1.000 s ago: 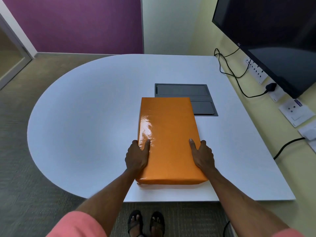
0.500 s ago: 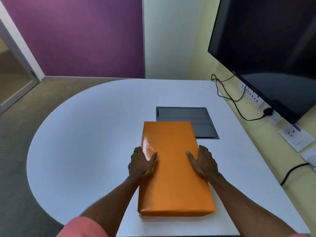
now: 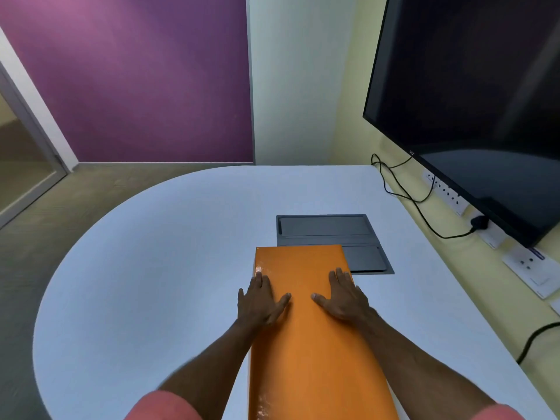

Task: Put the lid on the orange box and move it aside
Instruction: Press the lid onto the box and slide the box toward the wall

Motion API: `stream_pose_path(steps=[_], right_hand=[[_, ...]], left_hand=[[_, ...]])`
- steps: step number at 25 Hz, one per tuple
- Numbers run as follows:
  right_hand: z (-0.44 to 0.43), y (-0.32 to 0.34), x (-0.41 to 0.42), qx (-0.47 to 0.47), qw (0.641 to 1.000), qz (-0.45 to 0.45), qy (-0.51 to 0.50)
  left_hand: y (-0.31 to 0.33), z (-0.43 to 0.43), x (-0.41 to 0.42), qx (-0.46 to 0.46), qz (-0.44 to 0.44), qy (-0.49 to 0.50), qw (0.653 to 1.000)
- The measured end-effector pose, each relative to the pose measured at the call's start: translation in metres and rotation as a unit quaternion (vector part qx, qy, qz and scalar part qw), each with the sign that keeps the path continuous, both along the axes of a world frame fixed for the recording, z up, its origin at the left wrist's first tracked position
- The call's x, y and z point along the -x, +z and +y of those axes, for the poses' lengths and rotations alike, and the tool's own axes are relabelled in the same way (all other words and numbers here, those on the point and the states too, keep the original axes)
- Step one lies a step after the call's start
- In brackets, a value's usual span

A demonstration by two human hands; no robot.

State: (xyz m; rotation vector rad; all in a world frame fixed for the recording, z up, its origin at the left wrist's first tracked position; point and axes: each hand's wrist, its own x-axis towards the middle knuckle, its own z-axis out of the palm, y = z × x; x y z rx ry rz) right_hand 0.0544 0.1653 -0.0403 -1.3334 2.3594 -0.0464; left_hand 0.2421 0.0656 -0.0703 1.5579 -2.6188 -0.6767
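Head cam: orange box (image 3: 312,338) with its lid on sits on the white table (image 3: 157,268), far end overlapping a grey panel (image 3: 324,228). Left hand (image 3: 260,301) and right hand (image 3: 345,298) lie flat, fingers spread (maybe hooked over the edges).

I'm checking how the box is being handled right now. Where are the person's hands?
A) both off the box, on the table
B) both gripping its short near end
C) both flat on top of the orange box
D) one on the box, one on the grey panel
C: the left hand and the right hand lie palm-down, fingers spread, on the top of the orange box.
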Motion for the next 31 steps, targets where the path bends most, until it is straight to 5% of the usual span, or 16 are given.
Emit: stream_pose_path(steps=[6,13,20,31], right_hand=[[-0.004,-0.002,0.0,-0.012,1.0,0.003,0.0],[0.009,0.001,-0.006,0.047,0.997,-0.027,-0.053],[0.048,-0.011,-0.012,0.075,0.951,-0.129,-0.272],[0.068,-0.001,-0.023,0.138,0.91,-0.251,-0.302]], left_hand=[[-0.003,0.001,0.0,0.032,0.001,0.002,0.999],[-0.005,0.02,-0.018,-0.039,0.068,0.022,0.997],[-0.008,0.058,-0.038,-0.121,0.159,0.105,0.974],[0.0,0.066,-0.034,-0.167,0.247,0.143,0.944]])
